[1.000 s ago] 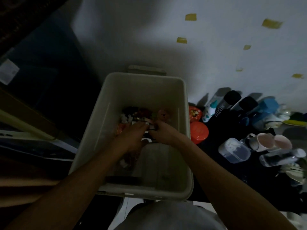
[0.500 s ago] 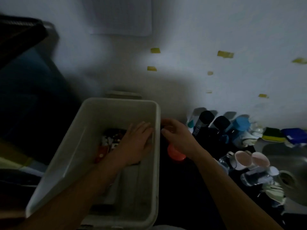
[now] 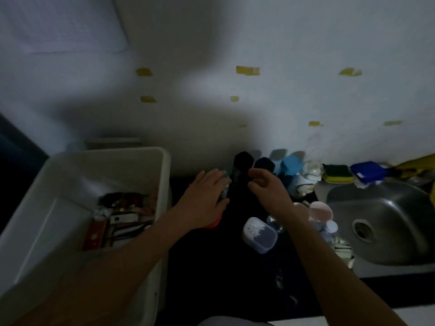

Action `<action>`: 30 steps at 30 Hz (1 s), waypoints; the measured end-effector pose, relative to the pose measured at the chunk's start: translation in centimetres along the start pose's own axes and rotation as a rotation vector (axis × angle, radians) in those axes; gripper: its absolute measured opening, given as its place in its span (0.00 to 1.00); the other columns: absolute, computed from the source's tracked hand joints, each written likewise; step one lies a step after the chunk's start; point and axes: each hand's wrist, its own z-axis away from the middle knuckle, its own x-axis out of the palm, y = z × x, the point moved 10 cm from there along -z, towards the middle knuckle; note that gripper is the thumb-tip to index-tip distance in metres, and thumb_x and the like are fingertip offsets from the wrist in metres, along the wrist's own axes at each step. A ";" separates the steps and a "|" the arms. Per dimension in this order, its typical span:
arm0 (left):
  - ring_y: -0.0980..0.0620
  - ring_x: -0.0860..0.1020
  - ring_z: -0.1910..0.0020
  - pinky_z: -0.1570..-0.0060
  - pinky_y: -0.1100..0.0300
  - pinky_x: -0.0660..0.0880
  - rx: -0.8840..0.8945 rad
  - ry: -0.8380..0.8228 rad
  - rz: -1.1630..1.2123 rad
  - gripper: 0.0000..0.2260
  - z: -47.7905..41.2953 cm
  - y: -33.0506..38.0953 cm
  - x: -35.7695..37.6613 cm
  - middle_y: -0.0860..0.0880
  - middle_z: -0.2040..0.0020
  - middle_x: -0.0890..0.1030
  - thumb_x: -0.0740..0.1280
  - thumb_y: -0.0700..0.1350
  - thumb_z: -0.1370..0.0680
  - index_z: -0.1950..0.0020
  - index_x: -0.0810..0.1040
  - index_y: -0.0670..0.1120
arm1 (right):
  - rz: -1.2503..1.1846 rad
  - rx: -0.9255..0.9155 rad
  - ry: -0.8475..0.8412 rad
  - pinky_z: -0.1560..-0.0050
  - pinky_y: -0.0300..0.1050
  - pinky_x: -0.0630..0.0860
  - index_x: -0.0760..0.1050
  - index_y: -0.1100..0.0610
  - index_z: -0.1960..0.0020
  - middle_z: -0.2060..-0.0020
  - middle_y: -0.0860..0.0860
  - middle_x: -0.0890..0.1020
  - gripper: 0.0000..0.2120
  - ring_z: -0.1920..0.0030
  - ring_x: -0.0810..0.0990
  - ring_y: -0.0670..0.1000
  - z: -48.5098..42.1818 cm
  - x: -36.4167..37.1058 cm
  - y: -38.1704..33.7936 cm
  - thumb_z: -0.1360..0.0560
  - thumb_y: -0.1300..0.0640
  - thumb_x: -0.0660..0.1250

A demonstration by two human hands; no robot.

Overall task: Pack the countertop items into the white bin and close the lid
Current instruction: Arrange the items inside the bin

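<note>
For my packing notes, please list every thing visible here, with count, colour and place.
white bin: 1, white, left, open
mixed items: several, dark and red-brown, inside the bin
black-capped bottles: 2, black, by the wall
blue-lidded container: 1, blue, right of those bottles
small bottle: 1, white with teal cap, in the left hand
orange-red lid: 1, orange-red, under the left hand
clear container: 1, clear with pale lid, left of the mugs
pink mugs: 2, pink, beside the sink
sponge: 1, green and yellow, behind the sink
blue packet: 1, blue, right of the sponge
sink: 1, steel, right
tape pieces: several, yellow, on the wall
left hand: 1, around the small bottle
right hand: 1, empty, at the black-capped bottles
</note>
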 end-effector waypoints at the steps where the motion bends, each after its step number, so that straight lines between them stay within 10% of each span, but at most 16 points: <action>1: 0.49 0.54 0.22 0.23 0.50 0.48 0.014 -0.009 -0.004 0.24 -0.9 0.9 0.6 0.48 0.23 0.60 0.61 0.53 0.20 0.25 0.64 0.48 | 0.002 0.006 0.016 0.41 0.42 0.74 0.74 0.54 0.35 0.41 0.49 0.80 0.18 0.40 0.77 0.48 -0.2 -1.2 0.7 0.24 0.62 0.67; 20: 0.49 0.53 0.22 0.23 0.49 0.48 0.108 -0.108 0.115 0.25 -13.5 13.4 10.8 0.49 0.21 0.58 0.61 0.50 0.19 0.24 0.62 0.46 | 0.277 -0.067 0.311 0.39 0.48 0.72 0.74 0.60 0.35 0.41 0.57 0.77 0.22 0.40 0.75 0.54 -6.4 -18.3 9.5 0.28 0.61 0.70; 30: 0.48 0.50 0.21 0.23 0.49 0.47 0.081 -0.205 0.074 0.25 -15.8 15.0 14.6 0.47 0.21 0.56 0.60 0.50 0.19 0.23 0.60 0.45 | 0.446 0.031 0.147 0.36 0.52 0.68 0.62 0.51 0.26 0.32 0.55 0.69 0.36 0.33 0.67 0.59 -11.4 -18.1 15.0 0.32 0.58 0.71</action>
